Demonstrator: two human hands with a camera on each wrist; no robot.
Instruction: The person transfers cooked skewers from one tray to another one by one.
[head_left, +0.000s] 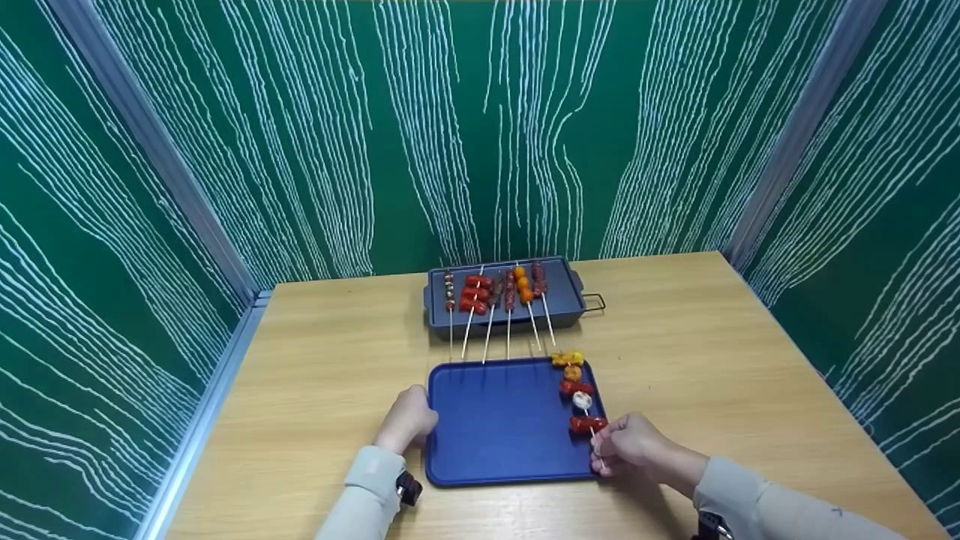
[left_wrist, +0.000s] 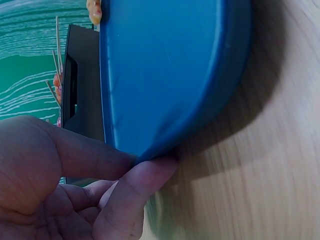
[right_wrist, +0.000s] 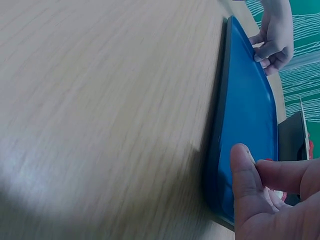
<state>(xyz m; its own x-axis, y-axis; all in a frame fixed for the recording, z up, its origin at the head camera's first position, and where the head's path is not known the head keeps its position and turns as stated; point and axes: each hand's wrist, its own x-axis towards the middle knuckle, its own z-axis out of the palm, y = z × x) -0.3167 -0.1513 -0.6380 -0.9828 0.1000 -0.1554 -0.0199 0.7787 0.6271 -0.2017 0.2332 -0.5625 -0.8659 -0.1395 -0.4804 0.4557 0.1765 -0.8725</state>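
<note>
A dark blue tray [head_left: 499, 427] lies on the table between both hands. My left hand [head_left: 411, 414] pinches the tray's left rim between thumb and index finger, clearly seen in the left wrist view. Along the tray's right side lies a mixed skewer [head_left: 582, 400] with yellow, orange, red and white pieces. The right hand [head_left: 630, 444] pinches the bare lower end of its stick near the tray's front right corner. In the right wrist view the thumb and index finger [right_wrist: 245, 175] meet above the tray, with the stick hidden.
Behind the tray stands a dark grey grill [head_left: 568, 292] with a wire handle [head_left: 596, 302] on its right. Several skewers, including one with red pieces [head_left: 475, 294] and one with orange balls [head_left: 523, 283], lie across it, sticks jutting toward the tray. Green patterned walls [head_left: 525, 150] enclose the wooden table [head_left: 330, 360].
</note>
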